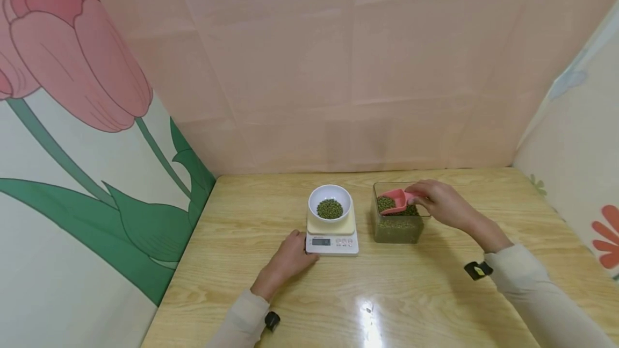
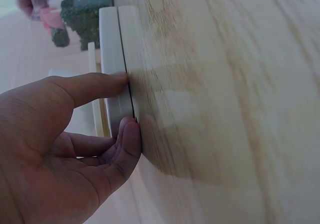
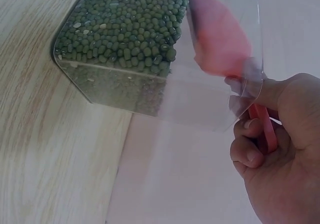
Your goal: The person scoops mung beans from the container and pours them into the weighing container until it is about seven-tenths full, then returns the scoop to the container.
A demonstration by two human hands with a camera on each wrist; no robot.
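Observation:
My right hand (image 1: pixel 444 204) grips the handle of a pink scoop (image 1: pixel 400 196), which holds green mung beans. The scoop is inside the upper part of a clear plastic container (image 1: pixel 397 234), above more mung beans (image 3: pixel 125 26). To the left, a white kitchen scale (image 1: pixel 333 248) carries a white bowl (image 1: pixel 316 195) with a small heap of mung beans (image 1: pixel 330 209) in it. My left hand (image 1: pixel 293 258) holds the scale's near left corner; the left wrist view shows thumb and bent fingers against its edge (image 2: pixel 114 59). The display's figures are too small to read.
Everything stands on a wood-grain table (image 1: pixel 232 219). A pink sheet (image 1: pixel 290 69) hangs behind it, and a wall with painted tulips (image 1: pixel 82 63) rises at the left. Black wrist devices (image 1: pixel 477 270) sit by both sleeves.

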